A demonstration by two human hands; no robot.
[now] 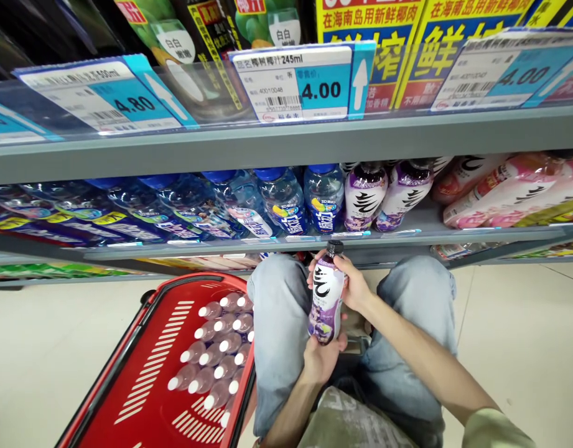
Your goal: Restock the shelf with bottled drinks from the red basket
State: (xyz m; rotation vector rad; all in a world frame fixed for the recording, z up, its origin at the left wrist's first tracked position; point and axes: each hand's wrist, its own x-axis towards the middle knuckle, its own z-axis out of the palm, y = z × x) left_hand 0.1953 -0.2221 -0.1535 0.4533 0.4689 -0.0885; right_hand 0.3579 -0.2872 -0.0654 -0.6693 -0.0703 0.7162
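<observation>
Between my knees I hold a drink bottle with a dark cap and a white and purple label, tilted slightly. My left hand supports its base from below. Near the top, my right hand is wrapped around the bottle's upper side, with fingertips showing past its left edge. On the lower shelf just ahead stand similar purple-labelled bottles, beside a row of blue-capped bottles.
A red shopping basket stands on the floor to my left, holding several white-capped bottles. Pink-labelled bottles lean on the shelf at right. The upper shelf edge carries price tags and juts out above.
</observation>
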